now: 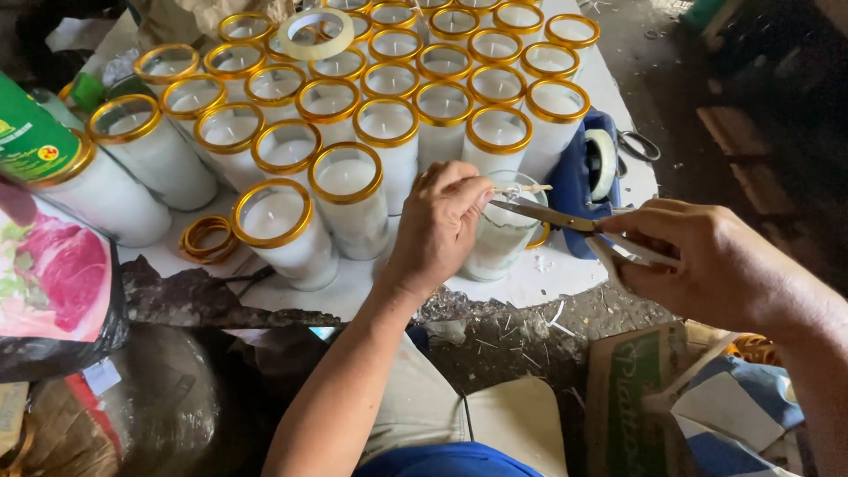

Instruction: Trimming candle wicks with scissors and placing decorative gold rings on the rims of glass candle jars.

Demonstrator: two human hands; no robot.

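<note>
At the near edge of the white table (565,274), just right of centre: a clear glass candle jar (499,237) without a gold rim, filled with white wax, standing upright. Left hand (439,221) wrapped over the jar's left side and mouth, thumb and forefinger pinched on a pale wick (523,188) that sticks out sideways to the right above the jar. Right hand (707,261) to the right, off the table edge, closed around the white handles of a pair of scissors (565,218); blades pointing left, slightly parted, tips just beside the wick at the jar's mouth.

Behind and to the left, filling most of the table out to the far edge: rows of gold-rimmed candle jars (386,132), all upright, packed close, each holding white wax. Nearest on the left, one such jar standing a little apart from the rows, with a loose stack of gold rings (208,237) lying flat beside it. On top of the far rows, a roll of clear tape (315,34) resting on the rims. Right of the rows, a blue cloth (570,177) with a white roll of tape (602,163) on it, and a second pair of scissors (638,146) lying beyond, near the right edge.

At far left, a green bottle (31,137) and a printed bag (53,274). Below the table, scattered wick trimmings on the ground and a cardboard box (632,397) at near right.
</note>
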